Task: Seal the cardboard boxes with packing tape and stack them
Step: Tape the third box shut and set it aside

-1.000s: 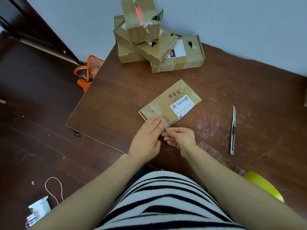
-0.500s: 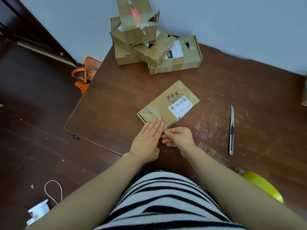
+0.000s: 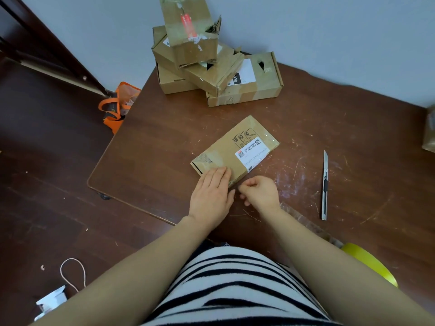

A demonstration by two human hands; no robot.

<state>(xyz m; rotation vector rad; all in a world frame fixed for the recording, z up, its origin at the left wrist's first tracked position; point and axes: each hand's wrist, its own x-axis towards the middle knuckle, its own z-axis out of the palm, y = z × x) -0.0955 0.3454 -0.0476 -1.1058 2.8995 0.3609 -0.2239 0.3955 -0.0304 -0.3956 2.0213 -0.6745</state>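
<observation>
- The left hand [image 3: 211, 196] lies flat, fingers straight and close together, pressing on the near end of the flat box [image 3: 235, 151].
- The right hand [image 3: 259, 194] is just beside it at the box's near corner, with the fingers curled inward. Whether they pinch a tape end or hold nothing is too small to tell.
- The flat box lies askew on the surface [image 3: 153, 147] in front of the person, label side up. Glossy tape shows across its far end, and another band crosses it near the left hand.
- A dark slit shows at the near-left end of the flat box, so that end looks not quite closed.
- The step in hand seems to be rubbing tape down on this near end. The box is close to sealed but not yet stacked.
- The utility knife [image 3: 325, 184] lies to the right, apart from the box. The tape roll [image 3: 372, 262] sits at the near right, partly hidden by the forearm, and neither is held.
- The stack of boxes [image 3: 211, 64] stands at the far edge against the wall, well apart from the flat box. It holds several taped boxes piled unevenly, so most of the work looks done.
- What remains is to finish this seal and put the box on the pile. A further box [image 3: 429, 132] shows at the right edge, and its state cannot be told.
</observation>
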